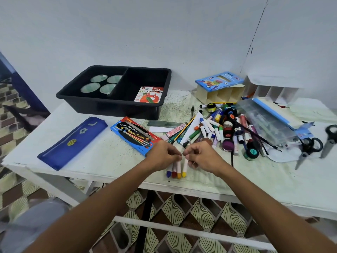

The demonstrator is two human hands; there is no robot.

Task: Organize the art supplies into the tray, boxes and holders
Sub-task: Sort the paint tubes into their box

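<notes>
From the head camera, we gather four capped markers (176, 169) at the near edge of the white table (102, 161): our left hand (163, 155) curls its fingers around three of them, our right hand (201, 156) pinches the fourth, yellow-capped one beside them. We judge the sorting barely begun: the black tray (113, 105) holds only four paint cups (103, 83) and an oil pastel box (149, 94), while the pile of markers and paint pots (228, 126), the card holders (217, 94), the scissors (308, 148) and the blue pouch (73, 142) wait.

Tray (73, 92) sits behind pencil case (73, 143); scissors (310, 148) lie right of the pile (228, 128).
</notes>
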